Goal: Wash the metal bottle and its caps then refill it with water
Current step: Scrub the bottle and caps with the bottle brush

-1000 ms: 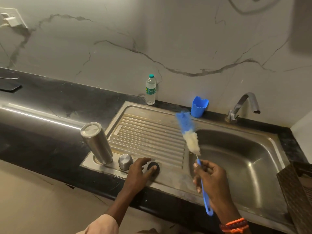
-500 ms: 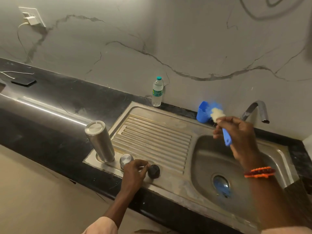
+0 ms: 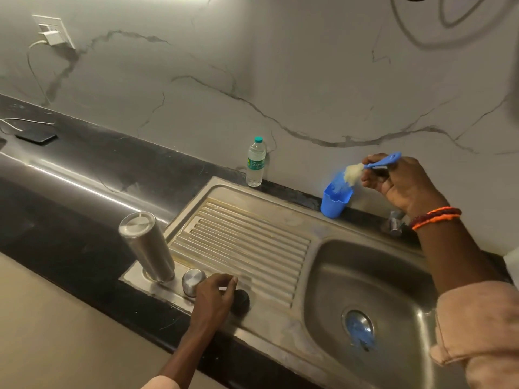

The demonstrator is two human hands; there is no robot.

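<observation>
- My right hand [image 3: 404,183] is closed around the blue handle of the bottle brush [image 3: 365,168], up at the back of the sink near the wall. The bristle end points down and left, and its tip is in the mouth of the blue plastic cup [image 3: 335,202].
- On the wrist of this hand I see an orange bead bracelet [image 3: 435,217], and lower on the arm a pink sleeve [image 3: 477,329].
- My left hand [image 3: 216,296] lies with fingers curled down on the front edge of the drainboard. It sits between the two caps and partly covers the black cap [image 3: 241,301]. I cannot tell if the fingers really grip it or only touch it.
- The small metal cap [image 3: 192,280] stands just left of this hand, dome side up, touching or almost touching it.
- The metal bottle [image 3: 146,247] stands just beside this metal cap, on the front left corner of the sink unit. It looks to be placed upside down, with a flat closed end on top.
- The sink [image 3: 362,279] basin is on the right, with something blue at the drain [image 3: 358,327].
- The tap [image 3: 394,223] is mostly hidden behind my right wrist.
- A clear plastic water bottle [image 3: 255,162] with green cap stands at the wall, behind the drainboard.
- Far left on the black counter [image 3: 84,169] lies a dark phone [image 3: 36,136] with a white cable.
</observation>
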